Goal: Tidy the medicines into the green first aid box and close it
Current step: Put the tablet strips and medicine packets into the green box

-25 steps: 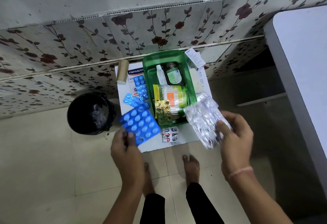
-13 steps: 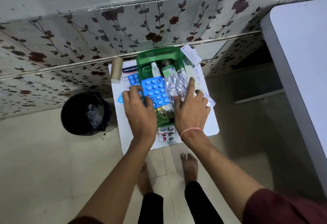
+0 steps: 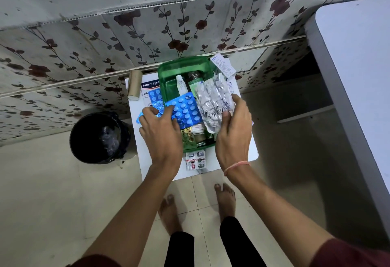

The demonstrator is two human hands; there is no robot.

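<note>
Blue blister sheet now lies in green box, under our left hand, fingers spread; right hand clamps silver strips, lowered inside. Packing progresses.

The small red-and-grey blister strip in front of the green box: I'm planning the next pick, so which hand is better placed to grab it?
Probably the left hand: it only rests on the blue blister pack, while the right hand grips the silver strips. The red-and-grey strip lies roughly between both wrists.

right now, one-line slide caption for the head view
Left hand lays a blue blister pack, right hand silver strips, into the green box.
</note>
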